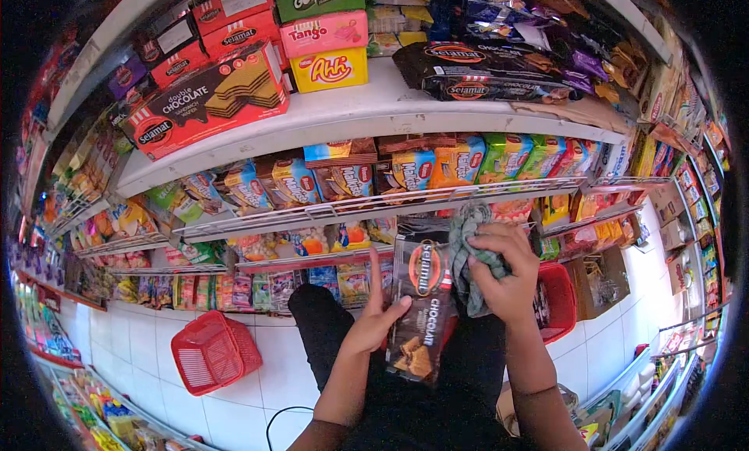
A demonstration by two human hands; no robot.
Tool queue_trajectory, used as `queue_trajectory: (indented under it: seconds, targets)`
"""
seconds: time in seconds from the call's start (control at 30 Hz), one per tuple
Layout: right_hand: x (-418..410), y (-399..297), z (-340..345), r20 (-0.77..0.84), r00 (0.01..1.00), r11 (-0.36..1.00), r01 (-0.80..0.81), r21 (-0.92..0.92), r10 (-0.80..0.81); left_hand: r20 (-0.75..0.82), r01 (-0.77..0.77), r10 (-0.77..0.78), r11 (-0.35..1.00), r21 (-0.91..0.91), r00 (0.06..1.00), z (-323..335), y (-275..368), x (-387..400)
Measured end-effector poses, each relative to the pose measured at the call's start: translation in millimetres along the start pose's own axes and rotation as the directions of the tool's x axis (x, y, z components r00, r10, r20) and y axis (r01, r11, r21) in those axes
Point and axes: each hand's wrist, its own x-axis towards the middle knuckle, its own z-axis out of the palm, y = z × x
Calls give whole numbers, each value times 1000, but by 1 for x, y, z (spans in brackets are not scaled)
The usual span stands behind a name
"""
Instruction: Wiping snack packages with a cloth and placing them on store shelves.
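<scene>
My left hand (pixel 374 316) holds a dark packet of Selamat chocolate biscuits (pixel 418 310), thumb across its front and one finger pointing up along its left side. The packet hangs lengthwise before my lap, its printed face towards me. In my right hand (pixel 509 269) is a bunched grey-green checked cloth (pixel 474 258), against the packet's upper right edge. More dark Selamat packets (pixel 485 70) lie stacked on the upper shelf, beyond both hands. A red double chocolate wafer box (pixel 210 100) stands at that shelf's left.
A white shelf (pixel 351 114) spans the view, with wire-railed rows of Malkist packets (pixel 345 182) below. Red plastic baskets stand on the tiled floor, one at left (pixel 216 351), one at right (pixel 559 302) beside an open cardboard box (pixel 603 281). A black cable (pixel 278 416) lies near my left arm.
</scene>
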Motion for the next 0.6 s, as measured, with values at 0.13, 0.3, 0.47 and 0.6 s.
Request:
queue_trajectory:
  seconds: [0.13,0.3,0.47,0.6]
  targets:
    - [5,-11,5,112,993,993,57,-105,-46,1,62,-64,977,204,998,-10,-10,-6]
    - [-13,-8,14,341,933,938,213,-274,-113,-137,-53,58,998,38,989,-7,-17,-3]
    - [-50,-23,16,471,871,946,257,-198,-138,-241,-40,47,999,35,969,-7,-18,2]
    - [-45,-17,18,400,909,961,208,-182,-121,-143,-101,118,988,119,983,-8,-15,0]
